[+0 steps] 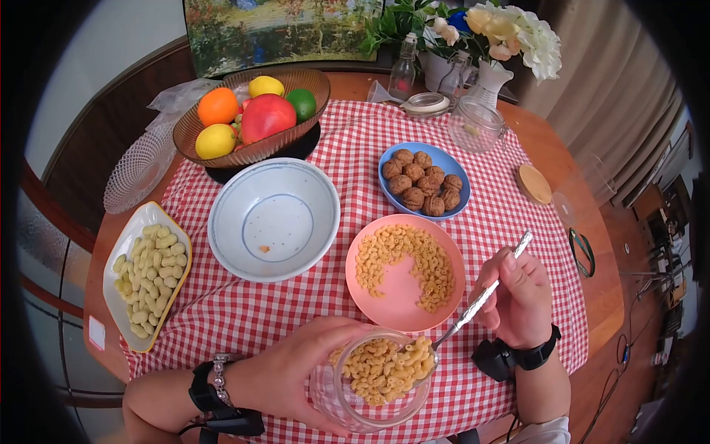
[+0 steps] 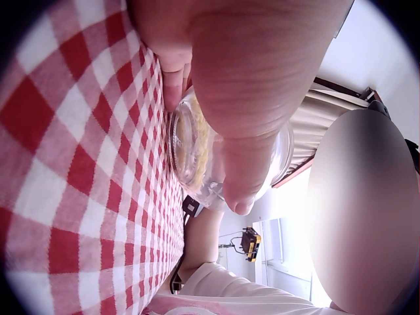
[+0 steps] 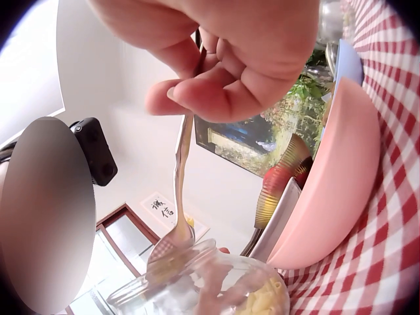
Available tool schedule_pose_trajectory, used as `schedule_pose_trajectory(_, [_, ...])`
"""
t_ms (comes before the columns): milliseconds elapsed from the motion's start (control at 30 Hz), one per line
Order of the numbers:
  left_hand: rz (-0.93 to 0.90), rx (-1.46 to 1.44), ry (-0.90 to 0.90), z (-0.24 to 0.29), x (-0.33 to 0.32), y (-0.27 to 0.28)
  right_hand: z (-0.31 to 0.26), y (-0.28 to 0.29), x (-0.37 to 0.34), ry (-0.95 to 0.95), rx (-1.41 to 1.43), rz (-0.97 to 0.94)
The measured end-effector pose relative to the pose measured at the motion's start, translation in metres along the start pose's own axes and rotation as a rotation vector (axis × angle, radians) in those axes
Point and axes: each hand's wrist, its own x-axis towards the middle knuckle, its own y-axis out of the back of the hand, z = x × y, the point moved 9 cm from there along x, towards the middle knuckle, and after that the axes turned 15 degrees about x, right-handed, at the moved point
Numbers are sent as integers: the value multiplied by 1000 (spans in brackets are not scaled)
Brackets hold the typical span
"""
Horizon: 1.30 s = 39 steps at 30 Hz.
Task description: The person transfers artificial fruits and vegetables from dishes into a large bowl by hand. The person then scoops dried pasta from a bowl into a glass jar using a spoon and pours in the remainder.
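My left hand [image 1: 285,362] grips a clear glass jar [image 1: 355,420] from its left side, the thumb lying along it near the rim. Elbow macaroni [image 1: 377,370] shows inside the jar's mouth. Between thumb and fingers, my right hand [image 1: 521,296] pinches the handle of a silver spoon [image 1: 477,305]. The spoon slants down to the left, its bowl at the jar's mouth with macaroni against it. In the right wrist view the spoon's bowl [image 3: 172,246] overlaps the jar rim. Just beyond the jar is a pink bowl [image 1: 396,285] with more macaroni round its inside.
A blue plate [image 1: 387,191] of walnuts lies behind the pink bowl. A large white bowl [image 1: 277,222], a dish of peanuts [image 1: 157,274] and a fruit bowl [image 1: 303,133] stand to the left. Glass jars, bottles and a flower vase [image 1: 488,81] stand at the back right.
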Motion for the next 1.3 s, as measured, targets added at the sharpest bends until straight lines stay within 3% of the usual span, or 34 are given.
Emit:
schedule_pose_trajectory(967, [-61, 71, 6, -1, 2, -1, 15, -2, -1, -100, 17, -114])
schedule_pose_trajectory(1167, [-48, 78, -9, -1, 0, 0, 11, 4, 1, -71, 104, -83])
schedule_pose_trajectory(1300, [-55, 85, 12, -2, 2, 0, 0, 25, 8, 6, 172, 129])
